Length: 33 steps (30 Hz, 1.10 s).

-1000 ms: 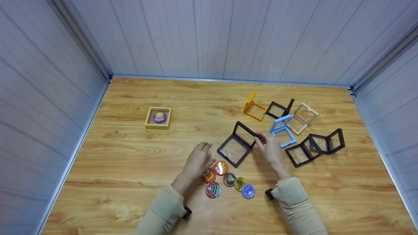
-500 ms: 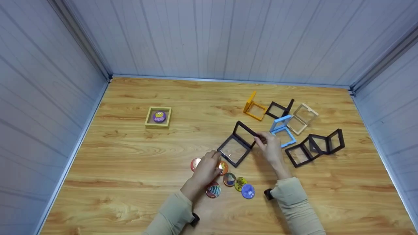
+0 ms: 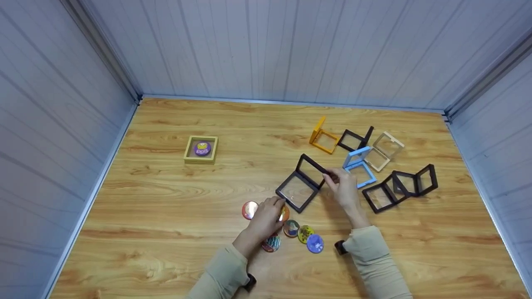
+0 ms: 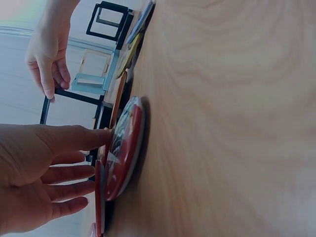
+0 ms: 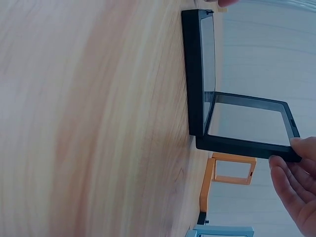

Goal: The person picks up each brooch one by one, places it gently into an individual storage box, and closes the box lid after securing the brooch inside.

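Observation:
My left hand (image 3: 266, 218) is over the button badges, thumb and fingertips at opposite edges of an orange badge (image 3: 284, 213), pinching it. The hand covers part of that badge. A red badge with a green and white picture (image 4: 126, 148) lies close by the thumb in the left wrist view. My right hand (image 3: 344, 189) pinches the outer corner of the raised half of a large black hinged display frame (image 3: 286, 201). That frame's other half lies flat on the table, with clear film across it; the raised half (image 5: 252, 121) stands tilted up in the right wrist view.
Green (image 3: 291, 228), yellow (image 3: 306, 234) and purple (image 3: 315, 243) badges lie to the right of the left hand, a red one (image 3: 249, 210) to its left. Orange (image 3: 325, 141), blue (image 3: 360, 172), cream (image 3: 378, 158) and black (image 3: 379, 198) frames stand opened rightward. A closed beige frame (image 3: 200, 160) holds a purple badge.
My left hand has moved right and slightly down onto the orange badge, uncovering a red badge at its left. My right hand stays on the black frame.

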Each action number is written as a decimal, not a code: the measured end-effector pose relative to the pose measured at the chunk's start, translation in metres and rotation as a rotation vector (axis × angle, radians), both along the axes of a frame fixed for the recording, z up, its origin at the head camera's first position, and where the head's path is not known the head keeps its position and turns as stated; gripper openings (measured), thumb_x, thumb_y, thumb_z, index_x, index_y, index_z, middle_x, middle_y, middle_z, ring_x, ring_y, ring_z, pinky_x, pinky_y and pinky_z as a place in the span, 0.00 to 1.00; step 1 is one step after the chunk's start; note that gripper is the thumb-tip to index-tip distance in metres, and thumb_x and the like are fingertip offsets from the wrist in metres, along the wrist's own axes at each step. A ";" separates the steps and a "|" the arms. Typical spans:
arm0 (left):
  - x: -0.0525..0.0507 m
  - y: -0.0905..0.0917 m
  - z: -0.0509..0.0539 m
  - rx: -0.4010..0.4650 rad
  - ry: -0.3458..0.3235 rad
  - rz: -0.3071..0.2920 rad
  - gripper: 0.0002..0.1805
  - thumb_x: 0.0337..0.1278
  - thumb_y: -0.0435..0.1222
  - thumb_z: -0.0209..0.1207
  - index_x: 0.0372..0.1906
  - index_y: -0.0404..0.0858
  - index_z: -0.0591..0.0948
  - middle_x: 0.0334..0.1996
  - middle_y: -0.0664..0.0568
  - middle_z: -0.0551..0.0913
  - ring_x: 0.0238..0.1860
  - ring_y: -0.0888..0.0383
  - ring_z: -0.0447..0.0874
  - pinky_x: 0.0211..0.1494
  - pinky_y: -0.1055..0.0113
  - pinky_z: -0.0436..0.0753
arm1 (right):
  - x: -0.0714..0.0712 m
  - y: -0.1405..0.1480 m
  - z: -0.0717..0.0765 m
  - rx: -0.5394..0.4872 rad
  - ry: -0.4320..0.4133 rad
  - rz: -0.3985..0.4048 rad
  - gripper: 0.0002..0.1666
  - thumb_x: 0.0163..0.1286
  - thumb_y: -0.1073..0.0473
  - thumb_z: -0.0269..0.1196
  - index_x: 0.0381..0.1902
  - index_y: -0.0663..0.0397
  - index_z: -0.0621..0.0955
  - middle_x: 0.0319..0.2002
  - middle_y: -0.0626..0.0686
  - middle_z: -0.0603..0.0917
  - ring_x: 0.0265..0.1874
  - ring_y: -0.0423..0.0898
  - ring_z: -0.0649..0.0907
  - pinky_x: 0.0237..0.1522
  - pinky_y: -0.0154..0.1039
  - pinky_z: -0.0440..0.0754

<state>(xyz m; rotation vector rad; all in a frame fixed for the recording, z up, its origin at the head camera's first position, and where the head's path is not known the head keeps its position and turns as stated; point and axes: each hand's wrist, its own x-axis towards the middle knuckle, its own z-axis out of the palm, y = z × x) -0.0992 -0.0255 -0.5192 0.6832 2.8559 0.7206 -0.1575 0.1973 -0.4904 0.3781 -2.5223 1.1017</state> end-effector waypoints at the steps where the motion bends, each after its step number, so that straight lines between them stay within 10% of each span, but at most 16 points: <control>1: 0.000 0.000 0.000 -0.008 -0.003 -0.004 0.30 0.42 0.36 0.65 0.54 0.30 0.71 0.48 0.43 0.73 0.49 0.49 0.71 0.52 0.58 0.69 | 0.000 0.000 0.000 0.000 0.002 -0.001 0.07 0.57 0.69 0.61 0.32 0.69 0.80 0.26 0.58 0.81 0.22 0.48 0.80 0.25 0.39 0.78; 19: -0.002 0.000 0.000 0.124 0.030 0.023 0.25 0.39 0.33 0.65 0.47 0.28 0.74 0.44 0.43 0.73 0.43 0.51 0.71 0.48 0.61 0.70 | 0.000 -0.001 0.000 0.005 -0.031 -0.023 0.08 0.58 0.66 0.60 0.34 0.67 0.81 0.26 0.57 0.80 0.23 0.46 0.79 0.25 0.38 0.77; 33: -0.025 0.020 0.009 0.097 0.020 0.064 0.24 0.43 0.37 0.64 0.47 0.28 0.75 0.46 0.42 0.72 0.47 0.50 0.71 0.49 0.64 0.72 | 0.001 -0.002 0.002 -0.003 -0.071 -0.029 0.08 0.58 0.66 0.60 0.34 0.67 0.81 0.26 0.57 0.81 0.23 0.46 0.79 0.25 0.38 0.78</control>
